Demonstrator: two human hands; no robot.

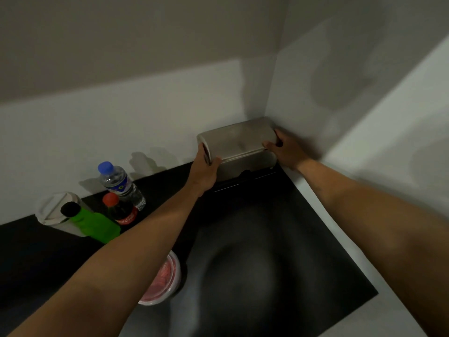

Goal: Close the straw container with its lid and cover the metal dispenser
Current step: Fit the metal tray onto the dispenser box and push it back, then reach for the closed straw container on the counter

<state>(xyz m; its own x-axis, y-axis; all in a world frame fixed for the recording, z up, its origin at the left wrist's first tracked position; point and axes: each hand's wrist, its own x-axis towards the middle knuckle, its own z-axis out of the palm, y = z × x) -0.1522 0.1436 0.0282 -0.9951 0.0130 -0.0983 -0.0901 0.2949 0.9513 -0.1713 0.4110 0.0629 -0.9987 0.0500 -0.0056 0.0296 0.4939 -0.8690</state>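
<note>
A brushed metal dispenser (245, 166) stands in the far corner of the black counter, against both walls. Its metal cover (237, 138) lies on top of it. My left hand (206, 170) grips the cover's left end, and my right hand (285, 149) grips its right end, thumb on the front edge. Near me, half hidden under my left forearm, sits a round clear container (167, 280) with pink-red straws inside and a white lid on it.
Along the back wall at left stand a water bottle with a blue cap (120, 184), a cola bottle with a red cap (121, 210), a green bottle with a black cap (93, 222) and a white lidded cup (57, 207). The black counter (267, 251) ends at a white ledge on the right.
</note>
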